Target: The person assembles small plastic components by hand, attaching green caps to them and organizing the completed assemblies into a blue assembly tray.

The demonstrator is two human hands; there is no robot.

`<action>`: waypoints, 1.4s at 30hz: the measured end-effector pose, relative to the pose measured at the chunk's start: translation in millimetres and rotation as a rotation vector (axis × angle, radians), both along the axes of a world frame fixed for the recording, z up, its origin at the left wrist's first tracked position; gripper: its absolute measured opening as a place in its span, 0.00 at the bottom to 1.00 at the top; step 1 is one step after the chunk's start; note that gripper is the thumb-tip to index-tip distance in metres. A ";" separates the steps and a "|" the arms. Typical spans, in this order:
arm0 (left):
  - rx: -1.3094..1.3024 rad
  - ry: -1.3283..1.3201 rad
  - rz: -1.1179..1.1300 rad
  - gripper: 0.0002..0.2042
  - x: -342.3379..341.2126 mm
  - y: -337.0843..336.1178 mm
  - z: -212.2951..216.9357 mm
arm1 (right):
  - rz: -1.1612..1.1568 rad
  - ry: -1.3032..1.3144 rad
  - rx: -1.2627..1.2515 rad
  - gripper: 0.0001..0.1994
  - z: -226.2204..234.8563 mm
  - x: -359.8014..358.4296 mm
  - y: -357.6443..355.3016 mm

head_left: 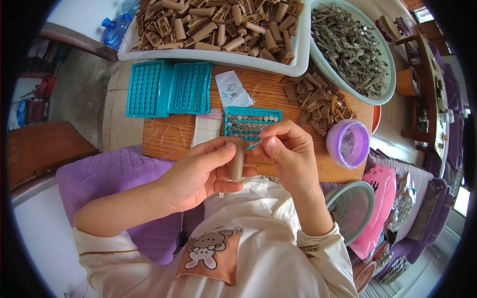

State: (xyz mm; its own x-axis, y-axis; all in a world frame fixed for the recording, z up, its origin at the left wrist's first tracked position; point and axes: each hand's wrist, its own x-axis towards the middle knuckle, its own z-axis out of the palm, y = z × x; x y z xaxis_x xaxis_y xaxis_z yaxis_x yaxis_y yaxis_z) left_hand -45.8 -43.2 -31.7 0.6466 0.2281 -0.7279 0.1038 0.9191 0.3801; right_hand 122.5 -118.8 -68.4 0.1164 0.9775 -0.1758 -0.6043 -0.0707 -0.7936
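Looks steeply down from the person's head, facing forward over the cream shirt (271, 238) to the wooden table (166, 136); sits close above left hand (201, 166) and right hand (293, 156), spanning fisheye-wide.

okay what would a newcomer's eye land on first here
Probably the white bin heaped with brown parts at the top, and the bowl of grey strips to its right. Then the middle: the left hand holds a brown tube while the right hand pinches something tiny near a teal tray.

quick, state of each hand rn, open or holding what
Left hand: closed, holding a brown tube.
Right hand: pinching a small shiny piece, too small to identify.
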 end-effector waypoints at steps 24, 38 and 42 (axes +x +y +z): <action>-0.014 0.070 0.020 0.15 1.2 -4.8 -0.6 | -0.151 -0.550 -0.001 0.02 -17.5 -39.2 -5.2; 0.043 0.035 -0.045 0.16 11.2 0.5 6.9 | -0.207 -0.815 0.144 0.03 -10.6 -23.0 -4.6; 0.057 -0.018 -0.063 0.18 5.5 1.4 4.2 | -0.288 -0.822 0.172 0.03 -5.3 -29.6 -5.3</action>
State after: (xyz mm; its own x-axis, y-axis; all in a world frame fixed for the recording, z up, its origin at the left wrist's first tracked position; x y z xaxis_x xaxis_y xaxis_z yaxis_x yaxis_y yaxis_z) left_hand -40.4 -41.9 -27.5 0.6738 0.2269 -0.7032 0.1534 0.8880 0.4335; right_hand 92.9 -124.0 -73.7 0.3864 0.8960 0.2186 0.1858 0.1565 -0.9700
